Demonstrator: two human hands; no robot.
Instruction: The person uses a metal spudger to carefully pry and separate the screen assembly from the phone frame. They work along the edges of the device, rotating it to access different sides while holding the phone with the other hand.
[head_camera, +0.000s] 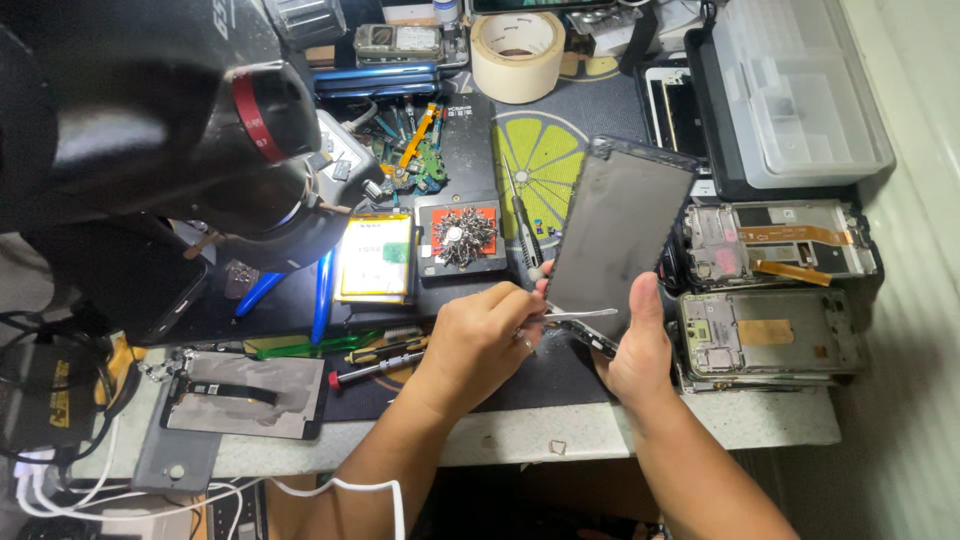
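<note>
My right hand (635, 352) holds a dark phone screen panel (620, 230) by its lower end, tilted upright above the work mat, thumb on its face. My left hand (478, 342) grips a thin flat metal pry tool (582, 314). The tool's tip lies against the panel's lower left edge, just beside my right thumb. Both hands hover over the front part of the black mat (560, 385).
A black microscope head (200, 130) looms at the upper left. On the bench are a tape roll (517, 55), a red magnetic pad with screws (462, 235), a yellow battery (375, 258), screwdrivers (378, 352), two opened phone frames (770, 290) and a clear parts box (800, 90).
</note>
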